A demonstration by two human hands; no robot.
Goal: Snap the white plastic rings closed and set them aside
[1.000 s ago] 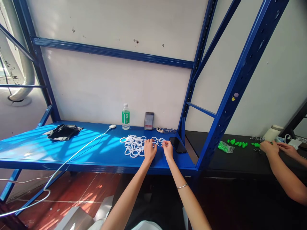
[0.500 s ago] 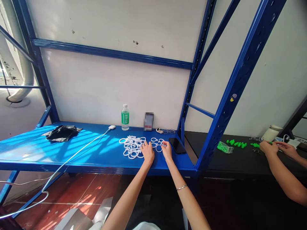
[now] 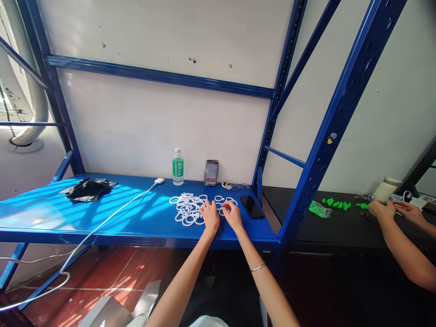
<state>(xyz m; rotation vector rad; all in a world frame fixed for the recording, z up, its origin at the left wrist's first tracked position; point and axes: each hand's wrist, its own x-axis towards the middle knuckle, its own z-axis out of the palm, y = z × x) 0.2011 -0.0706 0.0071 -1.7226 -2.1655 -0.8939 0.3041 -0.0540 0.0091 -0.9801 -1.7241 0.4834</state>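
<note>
A heap of thin white rings [image 3: 186, 210] lies on the blue shelf top. My left hand [image 3: 210, 218] rests at the heap's right edge, fingers stretched out over the nearest rings. Just right of the heap is a small separate group of white rings [image 3: 219, 198]. Over this group, my right hand [image 3: 233, 218] has its thumb and forefinger brought together at a white ring [image 3: 220, 212], which they partly hide. Another ring of the group shows behind the right fingers.
A black phone [image 3: 252, 207] lies right of my right hand. Behind stand a water bottle [image 3: 177, 167] and a blurred upright box [image 3: 211, 173]; glasses [image 3: 239, 186] lie nearby. Leftward are a white cable [image 3: 112, 214] and black plastic [image 3: 89, 189]. Another person's hands [image 3: 383, 210] work near green pieces [image 3: 337, 204].
My right hand has moved a little left, from the right-hand ring of the small group to a nearer ring. My left hand has hardly moved.
</note>
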